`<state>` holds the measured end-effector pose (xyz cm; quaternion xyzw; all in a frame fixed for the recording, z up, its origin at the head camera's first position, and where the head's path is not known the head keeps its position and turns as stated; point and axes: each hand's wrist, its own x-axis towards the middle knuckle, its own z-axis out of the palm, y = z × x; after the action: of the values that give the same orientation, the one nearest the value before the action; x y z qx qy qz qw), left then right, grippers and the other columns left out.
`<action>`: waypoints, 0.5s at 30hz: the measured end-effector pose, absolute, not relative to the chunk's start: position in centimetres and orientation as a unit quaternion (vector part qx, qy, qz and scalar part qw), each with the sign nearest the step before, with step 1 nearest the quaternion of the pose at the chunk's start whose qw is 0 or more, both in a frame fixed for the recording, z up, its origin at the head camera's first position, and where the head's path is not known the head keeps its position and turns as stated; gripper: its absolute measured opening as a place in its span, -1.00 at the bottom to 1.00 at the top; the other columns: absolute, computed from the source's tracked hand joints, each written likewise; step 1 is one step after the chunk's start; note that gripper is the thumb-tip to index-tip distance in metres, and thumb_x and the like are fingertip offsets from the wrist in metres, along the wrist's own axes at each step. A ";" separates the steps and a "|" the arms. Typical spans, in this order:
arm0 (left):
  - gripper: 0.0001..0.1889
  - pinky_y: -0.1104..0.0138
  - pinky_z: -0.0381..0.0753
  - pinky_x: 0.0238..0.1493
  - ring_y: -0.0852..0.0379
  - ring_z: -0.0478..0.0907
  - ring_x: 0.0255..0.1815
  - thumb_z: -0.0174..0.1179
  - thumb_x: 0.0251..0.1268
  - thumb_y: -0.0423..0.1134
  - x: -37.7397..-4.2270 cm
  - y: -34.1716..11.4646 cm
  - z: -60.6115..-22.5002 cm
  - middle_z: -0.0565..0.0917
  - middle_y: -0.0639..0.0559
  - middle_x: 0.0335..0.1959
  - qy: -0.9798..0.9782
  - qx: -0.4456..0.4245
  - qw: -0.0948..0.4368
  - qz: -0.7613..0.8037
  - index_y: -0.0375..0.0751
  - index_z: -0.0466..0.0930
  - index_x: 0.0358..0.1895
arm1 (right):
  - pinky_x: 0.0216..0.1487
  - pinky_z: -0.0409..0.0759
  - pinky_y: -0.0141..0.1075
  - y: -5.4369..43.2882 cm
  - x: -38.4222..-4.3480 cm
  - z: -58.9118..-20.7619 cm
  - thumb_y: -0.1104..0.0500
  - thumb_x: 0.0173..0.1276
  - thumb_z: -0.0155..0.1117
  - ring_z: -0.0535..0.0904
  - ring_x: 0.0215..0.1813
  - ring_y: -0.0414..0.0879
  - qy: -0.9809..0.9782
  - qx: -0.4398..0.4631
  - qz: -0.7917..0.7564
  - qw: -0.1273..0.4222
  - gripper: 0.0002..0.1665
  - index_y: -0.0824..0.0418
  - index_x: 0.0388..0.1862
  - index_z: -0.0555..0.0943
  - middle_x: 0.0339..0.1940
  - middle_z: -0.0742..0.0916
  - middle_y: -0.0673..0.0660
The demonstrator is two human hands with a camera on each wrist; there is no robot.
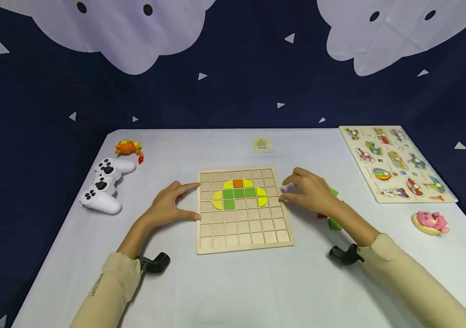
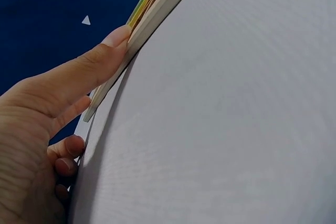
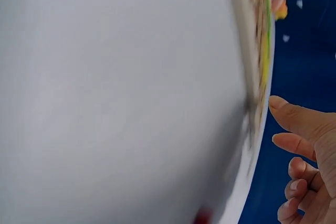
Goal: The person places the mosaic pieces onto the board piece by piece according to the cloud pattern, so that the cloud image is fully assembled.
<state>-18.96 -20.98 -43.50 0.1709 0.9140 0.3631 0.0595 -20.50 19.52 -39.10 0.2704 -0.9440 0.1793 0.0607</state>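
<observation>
A wooden grid board (image 1: 243, 228) lies on the white table, with yellow rounded pieces (image 1: 217, 200), an orange square (image 1: 238, 183) and several green squares (image 1: 238, 193) set in its upper cells. My left hand (image 1: 171, 205) is at the board's left edge, thumb and index finger spread apart; in the left wrist view the thumb (image 2: 113, 51) touches the rim. Beside the right edge is my right hand (image 1: 308, 190), its thumb and index finger parted with nothing between them. Loose green pieces (image 1: 334, 224) and red pieces (image 1: 322, 216) lie partly hidden under the right forearm.
Behind the board lies a small pattern card (image 1: 262, 145). A picture puzzle board (image 1: 398, 166) is at the back right, a pink toy (image 1: 431, 222) in front of it. On the left are a white game controller (image 1: 105, 184) and an orange toy (image 1: 128, 147).
</observation>
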 end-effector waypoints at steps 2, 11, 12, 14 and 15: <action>-0.05 0.24 0.23 -0.24 0.09 0.26 -0.30 0.60 -0.21 0.11 -18.9 -21.0 -43.6 0.35 0.00 -0.29 0.914 0.171 0.059 0.364 0.09 0.43 0.41 | -0.29 0.53 -0.20 21.1 -20.3 -39.4 0.02 0.11 0.57 0.58 -0.22 -0.05 -0.949 0.253 0.179 0.059 -0.57 0.24 -0.11 0.74 -0.27 0.62 0.08; -0.05 0.24 0.23 -0.23 0.08 0.26 -0.28 0.60 -0.21 0.12 -18.9 -21.0 -43.7 0.35 0.00 -0.28 0.913 0.170 0.060 0.365 0.10 0.43 0.41 | -0.43 0.37 -0.26 26.6 -19.3 -39.2 0.08 0.17 0.53 0.41 -0.40 -0.12 -0.966 0.172 0.184 0.052 -0.62 0.26 -0.08 0.75 -0.35 0.55 0.08; -0.05 0.24 0.23 -0.23 0.09 0.26 -0.28 0.59 -0.21 0.12 -18.9 -21.0 -43.7 0.35 0.01 -0.28 0.914 0.171 0.060 0.364 0.10 0.43 0.41 | -0.43 0.36 -0.26 27.0 -19.2 -39.1 0.09 0.17 0.53 0.41 -0.41 -0.12 -0.967 0.169 0.180 0.056 -0.62 0.27 -0.08 0.75 -0.35 0.55 0.08; -0.06 0.24 0.23 -0.24 0.09 0.26 -0.28 0.59 -0.21 0.12 -18.9 -21.0 -43.7 0.35 0.01 -0.28 0.914 0.171 0.059 0.364 0.10 0.43 0.41 | -0.43 0.35 -0.26 27.8 -19.0 -38.9 0.09 0.17 0.52 0.40 -0.41 -0.12 -0.969 0.166 0.171 0.062 -0.62 0.29 -0.10 0.75 -0.36 0.55 0.08; -0.06 0.24 0.23 -0.24 0.09 0.26 -0.28 0.60 -0.20 0.12 -18.9 -21.0 -43.7 0.36 0.01 -0.28 0.914 0.171 0.058 0.364 0.10 0.44 0.41 | -0.43 0.36 -0.25 28.1 -19.0 -38.9 0.10 0.17 0.52 0.41 -0.40 -0.11 -0.970 0.165 0.166 0.067 -0.63 0.30 -0.11 0.75 -0.36 0.56 0.09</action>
<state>-18.92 -21.04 -43.66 0.1708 0.9138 0.3638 0.0583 -18.97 28.11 -38.88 0.1654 -0.9699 0.1658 0.0668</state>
